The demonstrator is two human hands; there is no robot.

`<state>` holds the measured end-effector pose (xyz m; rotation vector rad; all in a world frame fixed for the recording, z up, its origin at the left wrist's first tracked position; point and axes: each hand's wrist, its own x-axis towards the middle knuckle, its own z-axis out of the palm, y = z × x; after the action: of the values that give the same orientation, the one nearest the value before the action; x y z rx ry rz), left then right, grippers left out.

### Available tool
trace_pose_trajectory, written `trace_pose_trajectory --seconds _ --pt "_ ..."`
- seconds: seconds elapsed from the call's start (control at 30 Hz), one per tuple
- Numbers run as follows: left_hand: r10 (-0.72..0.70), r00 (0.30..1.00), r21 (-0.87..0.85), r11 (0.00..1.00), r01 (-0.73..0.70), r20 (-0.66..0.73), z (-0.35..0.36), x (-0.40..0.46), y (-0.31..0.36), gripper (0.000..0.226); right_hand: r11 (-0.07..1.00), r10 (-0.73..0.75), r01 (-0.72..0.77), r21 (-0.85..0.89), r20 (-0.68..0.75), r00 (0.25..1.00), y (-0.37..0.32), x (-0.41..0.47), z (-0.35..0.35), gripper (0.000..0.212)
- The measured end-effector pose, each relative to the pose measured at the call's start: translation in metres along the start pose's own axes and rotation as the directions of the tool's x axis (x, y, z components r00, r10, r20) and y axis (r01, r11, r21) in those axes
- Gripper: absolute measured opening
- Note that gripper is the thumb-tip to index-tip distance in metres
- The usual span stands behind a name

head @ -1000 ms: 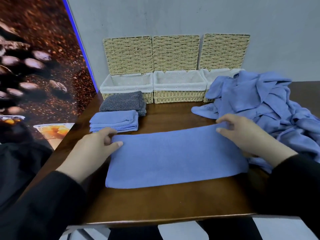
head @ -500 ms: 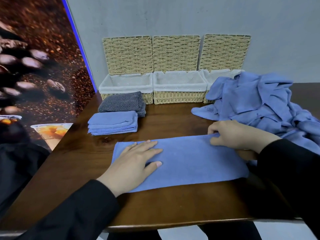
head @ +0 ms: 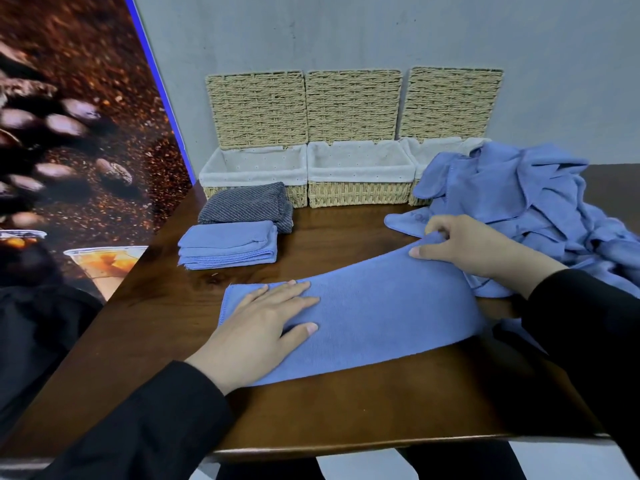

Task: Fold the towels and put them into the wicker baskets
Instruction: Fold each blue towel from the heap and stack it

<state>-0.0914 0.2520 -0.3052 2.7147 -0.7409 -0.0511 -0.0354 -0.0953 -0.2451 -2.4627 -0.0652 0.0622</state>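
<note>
On table: left hand (head: 258, 329) flat pressing blue towel (head: 381, 317); right hand (head: 464, 245) pinching its far edge.

Lighting: even, soft, moderately bright; source apparently overhead. Shadows: faint, short, under the hands on the wooden table (head: 346, 403). Glare: dull sheen along the table's near edge. Distortion: wide-angle bowing toward the frame borders beyond the table. Focus: coffee-bean poster (head: 69, 150) left of the table smeared, soft.
</note>
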Motion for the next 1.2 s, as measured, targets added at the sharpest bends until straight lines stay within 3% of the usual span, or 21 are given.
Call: trace_pose_trajectory --seconds 0.1,0.2,0.3,0.37,0.43,0.53,0.6,0.63,0.8,0.87,0.93,1.03,1.1,1.2 --pt "-0.010 1.000 0.005 1.000 0.010 0.017 0.001 0.001 0.000 0.060 0.953 -0.143 0.106 -0.284 -0.114 0.983 -0.002 -0.001 0.006 0.034" --pt "-0.014 0.999 0.018 1.000 0.014 0.035 -0.001 0.002 0.001 0.058 0.916 -0.327 0.260 -0.305 -0.194 0.925 -0.024 -0.028 0.025 0.027" --pt "-0.034 0.996 0.063 0.998 0.029 0.081 -0.002 0.001 0.003 0.057 0.925 -0.309 0.293 -0.241 -0.028 0.951 -0.038 -0.058 0.063 0.041" --pt "-0.059 0.992 0.094 0.994 0.049 0.113 -0.004 -0.001 0.002 0.059 0.908 -0.226 0.272 -0.318 0.175 0.958 -0.033 -0.071 0.086 0.064" --pt "-0.090 0.987 0.114 0.991 0.075 0.135 -0.006 -0.002 0.001 0.061 0.865 -0.251 0.316 -0.390 0.209 0.945 -0.021 -0.074 0.098 0.080" --pt "-0.140 0.981 0.159 0.980 0.118 0.133 -0.009 -0.003 -0.002 0.064 0.891 -0.379 0.369 -0.265 0.014 0.925 -0.021 -0.080 0.098 0.061" --pt "-0.173 0.979 0.228 0.963 0.145 0.111 -0.013 -0.003 0.000 0.066 0.831 -0.519 0.470 -0.299 -0.112 0.847 -0.025 -0.087 0.100 0.040" --pt "-0.194 0.977 0.271 0.949 0.162 0.095 -0.016 -0.003 0.001 0.066 0.804 -0.552 0.496 -0.327 -0.102 0.827 -0.029 -0.091 0.103 0.036" --pt "-0.248 0.968 0.517 0.826 0.224 -0.022 -0.029 0.002 0.009 0.059 0.845 -0.336 0.269 -0.463 -0.068 0.939 -0.045 -0.085 0.111 0.056" --pt "-0.204 0.978 0.475 0.857 0.198 -0.038 -0.035 0.006 0.010 0.049 0.876 -0.216 0.180 -0.448 -0.030 0.976 -0.048 -0.068 0.110 0.062" --pt "-0.140 0.990 0.294 0.946 0.138 -0.014 -0.035 0.012 0.002 0.046 0.925 -0.125 0.134 -0.355 0.048 0.991 -0.044 -0.048 0.109 0.068" --pt "0.058 0.995 0.056 0.997 -0.053 -0.082 -0.020 0.015 -0.019 0.025 0.931 -0.125 0.150 -0.333 0.094 0.988 -0.027 -0.015 0.106 0.068" --pt "0.113 0.984 0.012 0.994 -0.113 -0.136 -0.005 0.010 -0.029 0.035 0.935 -0.145 0.158 -0.317 0.065 0.987 -0.016 0.003 0.104 0.063" --pt "0.103 0.977 -0.030 0.993 -0.110 -0.184 0.002 0.008 -0.031 0.039 0.955 -0.224 0.196 -0.224 -0.106 0.969 -0.009 0.010 0.100 0.048"
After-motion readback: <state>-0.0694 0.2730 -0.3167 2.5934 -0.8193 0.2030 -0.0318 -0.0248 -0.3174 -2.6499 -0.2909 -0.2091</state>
